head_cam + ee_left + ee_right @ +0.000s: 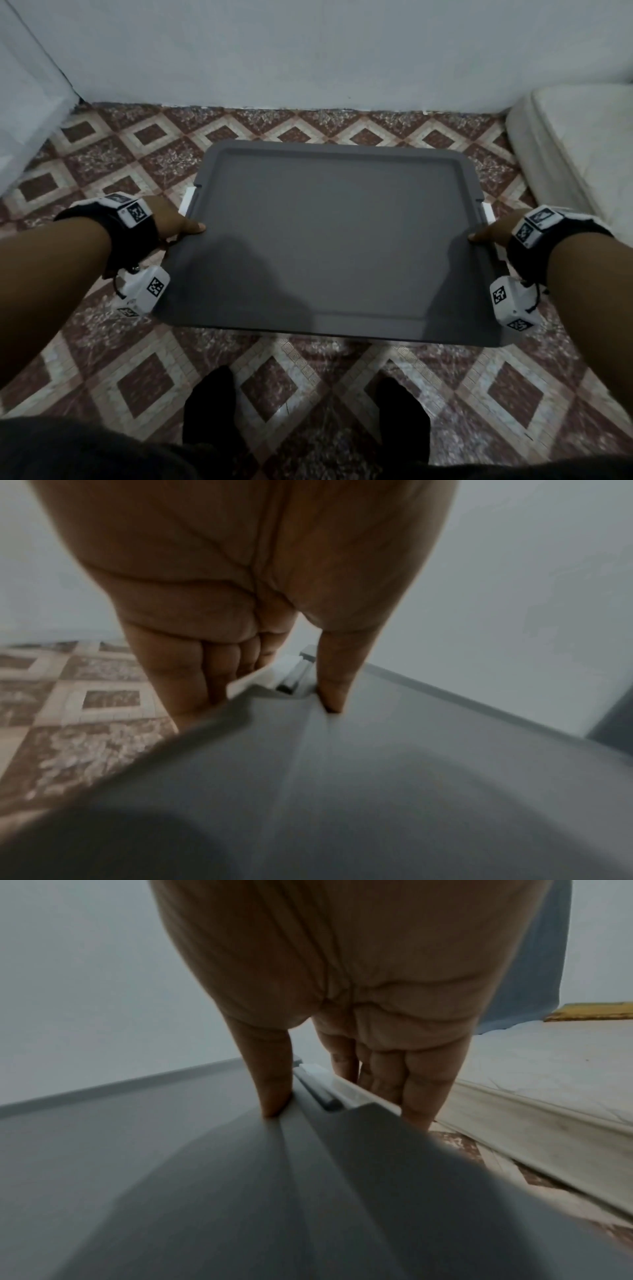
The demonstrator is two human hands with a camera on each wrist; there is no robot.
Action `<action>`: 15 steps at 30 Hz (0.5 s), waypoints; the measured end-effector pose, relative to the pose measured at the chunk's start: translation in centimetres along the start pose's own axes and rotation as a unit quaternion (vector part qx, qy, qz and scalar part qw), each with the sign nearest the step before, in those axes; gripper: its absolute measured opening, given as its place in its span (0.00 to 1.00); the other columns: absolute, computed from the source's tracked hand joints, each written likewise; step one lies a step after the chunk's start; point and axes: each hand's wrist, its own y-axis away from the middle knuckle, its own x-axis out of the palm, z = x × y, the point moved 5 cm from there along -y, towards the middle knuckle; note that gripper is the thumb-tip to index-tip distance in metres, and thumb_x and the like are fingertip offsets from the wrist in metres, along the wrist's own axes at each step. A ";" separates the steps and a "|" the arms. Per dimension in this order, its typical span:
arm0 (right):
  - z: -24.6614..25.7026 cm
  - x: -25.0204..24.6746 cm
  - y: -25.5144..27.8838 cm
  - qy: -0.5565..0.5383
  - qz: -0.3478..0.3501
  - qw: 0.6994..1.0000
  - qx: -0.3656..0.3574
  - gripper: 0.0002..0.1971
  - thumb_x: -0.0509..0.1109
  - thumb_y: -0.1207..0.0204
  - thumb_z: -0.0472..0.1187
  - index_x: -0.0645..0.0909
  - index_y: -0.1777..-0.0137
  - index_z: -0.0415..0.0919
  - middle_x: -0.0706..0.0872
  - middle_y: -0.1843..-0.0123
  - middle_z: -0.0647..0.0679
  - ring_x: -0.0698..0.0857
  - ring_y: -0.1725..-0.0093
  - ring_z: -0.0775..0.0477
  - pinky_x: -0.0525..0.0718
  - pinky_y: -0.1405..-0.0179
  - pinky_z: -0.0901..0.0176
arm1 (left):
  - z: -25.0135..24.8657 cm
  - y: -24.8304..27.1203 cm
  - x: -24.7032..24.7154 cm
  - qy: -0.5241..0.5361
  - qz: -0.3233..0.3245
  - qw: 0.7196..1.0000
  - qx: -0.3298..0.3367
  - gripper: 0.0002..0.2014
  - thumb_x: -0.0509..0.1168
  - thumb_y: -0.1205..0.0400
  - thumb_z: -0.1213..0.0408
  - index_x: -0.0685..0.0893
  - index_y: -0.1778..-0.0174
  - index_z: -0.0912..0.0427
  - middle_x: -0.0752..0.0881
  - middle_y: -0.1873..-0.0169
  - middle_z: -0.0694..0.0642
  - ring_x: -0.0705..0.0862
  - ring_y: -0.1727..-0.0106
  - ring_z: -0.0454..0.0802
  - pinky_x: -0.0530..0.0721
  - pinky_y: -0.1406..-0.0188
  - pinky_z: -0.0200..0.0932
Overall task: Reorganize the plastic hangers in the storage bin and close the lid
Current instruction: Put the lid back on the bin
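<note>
A flat grey lid [329,236] covers the storage bin on the tiled floor; the bin body and the hangers are hidden beneath it. My left hand [178,222] grips the lid's left edge, thumb on top and fingers [192,680] curled down over the side by a white latch [253,680]. My right hand [493,233] grips the right edge the same way, thumb on the rim and fingers [411,1096] wrapped below next to the other white latch [342,1085]. The lid [377,777] fills the lower part of both wrist views [205,1177].
A white wall [308,51] runs behind the bin. A white mattress [575,144] lies at the right, and white fabric [24,113] at the left. My feet in dark socks [212,411] stand on the patterned tiles [113,377] just in front of the bin.
</note>
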 end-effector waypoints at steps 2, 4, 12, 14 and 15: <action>0.4 -0.2 -0.2 0.073 -0.030 0.997 -0.026 0.39 0.72 0.25 0.61 0.73 0.24 0.32 0.78 0.27 0.34 0.79 0.32 0.34 0.78 0.32 0.45 | -0.3 0.3 0.0 -0.022 -0.011 1.000 0.003 0.25 0.78 0.28 0.49 0.83 0.60 0.73 0.84 0.66 0.62 0.84 0.65 0.61 0.84 0.69 0.50; 0.3 -0.3 -0.6 0.105 -0.056 0.992 -0.038 0.40 0.70 0.26 0.65 0.74 0.24 0.34 0.78 0.27 0.35 0.79 0.31 0.35 0.78 0.32 0.47 | -0.8 0.8 -0.1 -0.117 -0.020 0.993 0.014 0.26 0.75 0.26 0.44 0.86 0.61 0.69 0.87 0.63 0.64 0.85 0.59 0.63 0.85 0.57 0.53; 0.3 -0.4 -0.1 0.092 -0.065 0.989 -0.094 0.28 0.71 0.20 0.52 0.78 0.30 0.29 0.81 0.32 0.31 0.84 0.41 0.37 0.81 0.39 0.63 | -2.4 2.6 -0.6 -0.263 -0.025 0.962 0.068 0.25 0.63 0.17 0.43 0.84 0.61 0.65 0.85 0.61 0.62 0.84 0.59 0.59 0.82 0.56 0.47; -0.2 -0.3 0.8 0.119 -0.027 0.991 -0.062 0.28 0.71 0.21 0.55 0.80 0.32 0.32 0.83 0.34 0.34 0.84 0.40 0.36 0.82 0.38 0.55 | -1.3 2.5 0.1 -0.236 -0.008 0.970 0.057 0.26 0.61 0.16 0.44 0.83 0.57 0.69 0.82 0.60 0.63 0.81 0.58 0.60 0.80 0.53 0.48; -0.3 0.0 1.4 0.127 -0.006 0.990 -0.056 0.28 0.70 0.20 0.54 0.79 0.31 0.31 0.82 0.33 0.34 0.83 0.36 0.35 0.80 0.36 0.50 | -0.7 2.5 0.5 -0.209 0.001 0.977 0.048 0.26 0.62 0.16 0.44 0.83 0.56 0.70 0.81 0.61 0.62 0.81 0.61 0.60 0.79 0.56 0.48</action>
